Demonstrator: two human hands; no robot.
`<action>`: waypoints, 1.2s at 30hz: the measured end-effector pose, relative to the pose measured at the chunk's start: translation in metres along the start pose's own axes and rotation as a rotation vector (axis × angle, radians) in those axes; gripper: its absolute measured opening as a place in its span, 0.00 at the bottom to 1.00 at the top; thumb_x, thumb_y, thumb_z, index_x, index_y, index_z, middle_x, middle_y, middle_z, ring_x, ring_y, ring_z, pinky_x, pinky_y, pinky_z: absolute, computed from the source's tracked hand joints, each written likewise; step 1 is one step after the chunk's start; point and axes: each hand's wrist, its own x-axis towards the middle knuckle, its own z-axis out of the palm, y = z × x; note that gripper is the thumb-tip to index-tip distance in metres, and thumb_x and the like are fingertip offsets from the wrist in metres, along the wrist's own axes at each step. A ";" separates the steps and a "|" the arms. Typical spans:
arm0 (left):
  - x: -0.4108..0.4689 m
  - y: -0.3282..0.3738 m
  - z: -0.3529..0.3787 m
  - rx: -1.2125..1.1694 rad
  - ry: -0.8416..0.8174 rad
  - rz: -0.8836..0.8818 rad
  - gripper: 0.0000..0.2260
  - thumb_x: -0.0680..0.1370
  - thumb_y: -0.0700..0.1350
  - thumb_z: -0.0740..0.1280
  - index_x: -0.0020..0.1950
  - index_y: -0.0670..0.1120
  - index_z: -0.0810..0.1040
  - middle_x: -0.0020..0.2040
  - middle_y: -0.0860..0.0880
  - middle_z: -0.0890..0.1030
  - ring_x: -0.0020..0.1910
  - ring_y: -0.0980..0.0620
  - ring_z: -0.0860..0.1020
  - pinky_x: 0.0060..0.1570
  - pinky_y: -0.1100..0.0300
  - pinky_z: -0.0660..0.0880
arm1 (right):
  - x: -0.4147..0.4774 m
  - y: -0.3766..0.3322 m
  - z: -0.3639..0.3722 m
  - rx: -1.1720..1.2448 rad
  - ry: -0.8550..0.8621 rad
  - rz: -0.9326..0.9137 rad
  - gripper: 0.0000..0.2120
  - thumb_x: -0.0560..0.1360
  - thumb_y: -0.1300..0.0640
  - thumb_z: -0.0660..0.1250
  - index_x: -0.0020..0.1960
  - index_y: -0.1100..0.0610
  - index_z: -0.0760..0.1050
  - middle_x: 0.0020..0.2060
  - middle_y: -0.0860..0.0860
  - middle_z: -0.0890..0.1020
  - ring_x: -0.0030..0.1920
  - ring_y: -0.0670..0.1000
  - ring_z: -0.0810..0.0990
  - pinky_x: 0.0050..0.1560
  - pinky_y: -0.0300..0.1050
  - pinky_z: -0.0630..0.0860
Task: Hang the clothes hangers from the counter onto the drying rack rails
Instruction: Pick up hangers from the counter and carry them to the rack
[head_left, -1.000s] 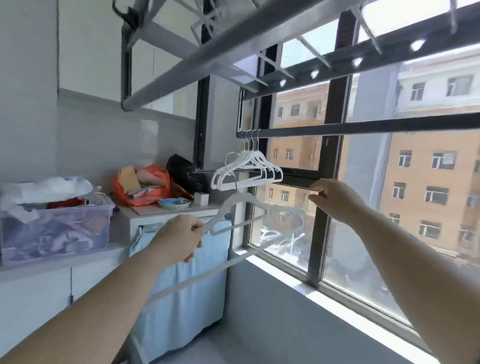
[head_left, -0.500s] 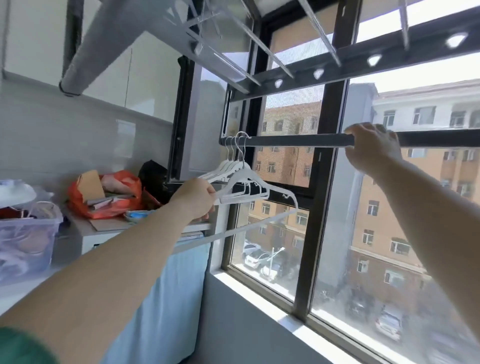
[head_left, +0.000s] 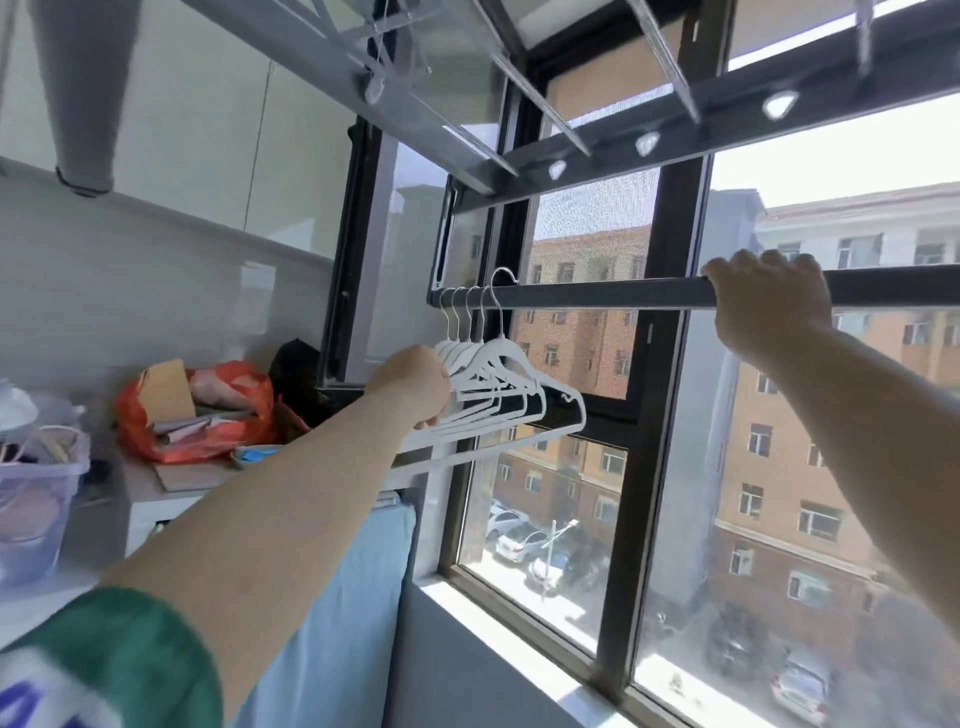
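Note:
A dark drying rack rail (head_left: 597, 299) runs across the window at head height. Several white hangers (head_left: 470, 358) hang close together at its left end. My left hand (head_left: 413, 384) grips the shoulder of one more white hanger (head_left: 540, 384), whose hook rises just above the rail, to the right of the hung ones. My right hand (head_left: 769, 299) is wrapped over the rail further right, well apart from the hangers.
Upper rack bars (head_left: 623, 150) cross overhead. The counter (head_left: 156, 488) at left carries an orange bag (head_left: 208, 410), a clear storage bin (head_left: 36, 493) and clutter. A blue cloth (head_left: 353, 597) hangs below it. Window frame (head_left: 639, 467) and sill lie ahead.
My left hand raised the white hanger from waist level up to the rail beside the hung hangers. My right hand rose and closed over the rail.

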 end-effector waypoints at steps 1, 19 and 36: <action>0.006 0.002 0.002 0.004 0.012 0.000 0.08 0.79 0.37 0.56 0.49 0.41 0.75 0.45 0.39 0.82 0.36 0.44 0.78 0.47 0.52 0.78 | 0.000 0.000 0.000 0.000 0.015 -0.005 0.17 0.76 0.63 0.59 0.65 0.59 0.66 0.58 0.57 0.75 0.60 0.58 0.73 0.60 0.50 0.66; 0.031 0.000 0.025 0.055 0.038 -0.081 0.11 0.78 0.35 0.55 0.56 0.37 0.74 0.46 0.39 0.83 0.44 0.43 0.82 0.53 0.49 0.77 | -0.010 0.000 -0.008 0.076 0.074 -0.065 0.16 0.77 0.63 0.58 0.64 0.58 0.68 0.55 0.55 0.77 0.56 0.58 0.74 0.58 0.49 0.66; -0.019 0.005 0.009 0.214 0.185 0.174 0.12 0.78 0.42 0.57 0.55 0.39 0.76 0.53 0.40 0.79 0.51 0.41 0.76 0.45 0.56 0.69 | -0.048 -0.002 -0.027 0.108 -0.016 -0.060 0.20 0.78 0.58 0.59 0.69 0.59 0.64 0.66 0.57 0.70 0.67 0.59 0.65 0.68 0.53 0.57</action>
